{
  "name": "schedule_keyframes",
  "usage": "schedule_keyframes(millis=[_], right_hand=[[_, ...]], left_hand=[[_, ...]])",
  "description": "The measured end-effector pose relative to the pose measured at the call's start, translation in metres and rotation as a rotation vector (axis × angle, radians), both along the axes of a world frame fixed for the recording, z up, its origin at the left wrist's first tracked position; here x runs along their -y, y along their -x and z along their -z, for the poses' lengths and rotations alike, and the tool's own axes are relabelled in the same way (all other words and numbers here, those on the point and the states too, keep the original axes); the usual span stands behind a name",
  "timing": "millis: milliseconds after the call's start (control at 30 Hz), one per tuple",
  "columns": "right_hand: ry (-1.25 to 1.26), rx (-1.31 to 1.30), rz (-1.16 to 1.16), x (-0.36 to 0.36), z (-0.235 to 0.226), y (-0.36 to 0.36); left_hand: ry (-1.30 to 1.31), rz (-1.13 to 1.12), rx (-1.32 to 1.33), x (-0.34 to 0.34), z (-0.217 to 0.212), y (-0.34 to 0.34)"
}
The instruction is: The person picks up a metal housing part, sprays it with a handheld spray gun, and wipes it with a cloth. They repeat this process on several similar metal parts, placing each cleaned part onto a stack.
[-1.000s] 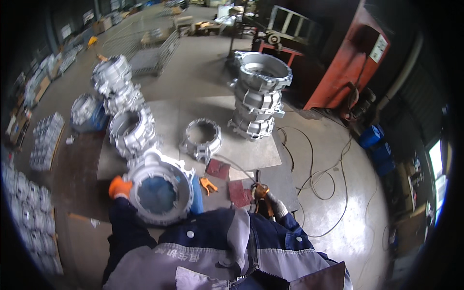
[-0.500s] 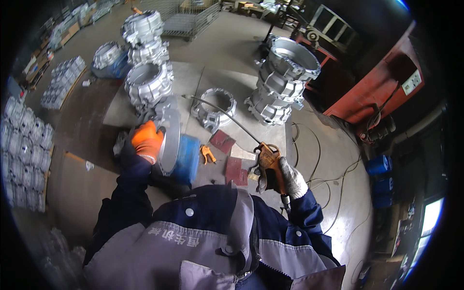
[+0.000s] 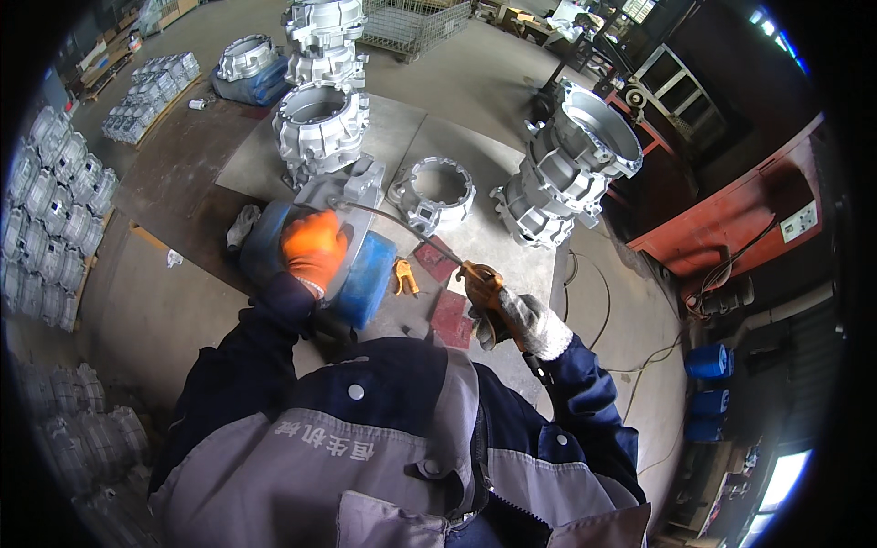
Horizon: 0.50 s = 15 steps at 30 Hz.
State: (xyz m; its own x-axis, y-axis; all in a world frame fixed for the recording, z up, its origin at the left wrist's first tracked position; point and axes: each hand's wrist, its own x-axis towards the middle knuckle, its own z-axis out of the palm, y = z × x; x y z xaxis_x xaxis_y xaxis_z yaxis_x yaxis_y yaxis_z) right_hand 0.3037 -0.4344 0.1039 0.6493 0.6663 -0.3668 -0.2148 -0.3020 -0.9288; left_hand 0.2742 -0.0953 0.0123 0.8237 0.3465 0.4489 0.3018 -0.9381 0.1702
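Note:
A grey cast metal housing [image 3: 367, 181] rests tilted on a blue plastic drum [image 3: 367, 279] in front of me. My left hand [image 3: 313, 248], in an orange glove, is closed on the housing's near side; its fingertips are partly hidden. My right hand [image 3: 525, 321], in a grey-white glove, is wrapped round an orange air tool [image 3: 481, 281] with a long thin rod. The rod reaches up and left, its tip at the housing near my left hand; whether it touches cannot be made out. A small yellow-orange blow gun [image 3: 405, 276] lies right of the drum.
Stacked metal housings [image 3: 320, 128] stand at the back left, another stack [image 3: 571, 169] at the right. A single ring-shaped housing [image 3: 437, 194] lies between them. Dark red pads [image 3: 451, 320] lie near me. Hoses [image 3: 639, 370] trail over the floor by a red cabinet [image 3: 740, 228].
The view has shifted. The housing has been tilted, its broad flat rim showing less. My right hand has brought the tool left, its rod tip now at the housing. My left hand has stayed on it.

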Motion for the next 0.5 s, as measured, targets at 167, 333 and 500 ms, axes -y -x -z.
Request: schedule_keyframes(millis=[167, 333, 500], right_hand=[[0.066, 0.039, -0.097, -0.012, 0.012, -0.016], [0.046, 0.047, -0.058, -0.018, 0.017, -0.016], [-0.045, 0.141, -0.018, -0.019, 0.019, -0.014]], left_hand=[[-0.002, -0.039, -0.04, -0.002, -0.004, -0.002], [0.012, -0.029, -0.039, -0.005, -0.003, -0.005], [0.017, -0.001, 0.035, -0.02, -0.002, -0.019]])
